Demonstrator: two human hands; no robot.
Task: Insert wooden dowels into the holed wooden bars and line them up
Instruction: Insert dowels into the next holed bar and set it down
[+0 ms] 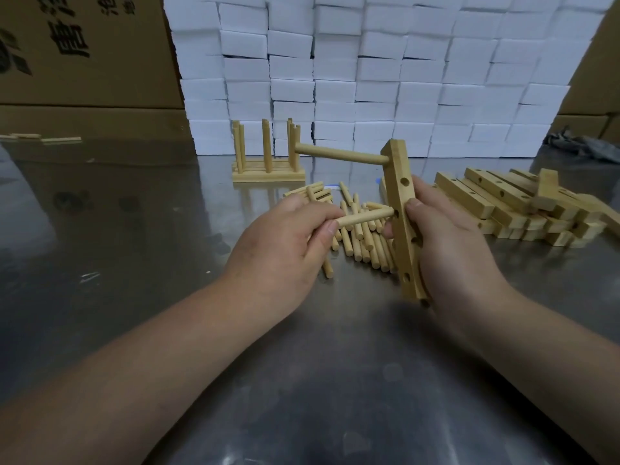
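Steel table [100, 229], white boxes [369, 78] behind. Bar [401, 209] is clamped near-upright by right hand [449, 250]; dowel [365, 217], horizontal, is pinched by left hand [285, 243], tip at bar's hole.

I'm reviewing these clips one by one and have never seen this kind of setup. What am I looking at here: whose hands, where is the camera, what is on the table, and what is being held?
There is no machine here. The single picture comes from a camera worn on a person's head, looking down at their bare hands over a shiny metal table.

The right hand holds a holed wooden bar upright; one dowel already sticks out sideways near its top. The left hand pinches a second dowel, its tip at a lower hole.

Behind lie loose dowels, a stack of more bars to the right, and finished bars with upright dowels. White blocks and cardboard boxes form the background.
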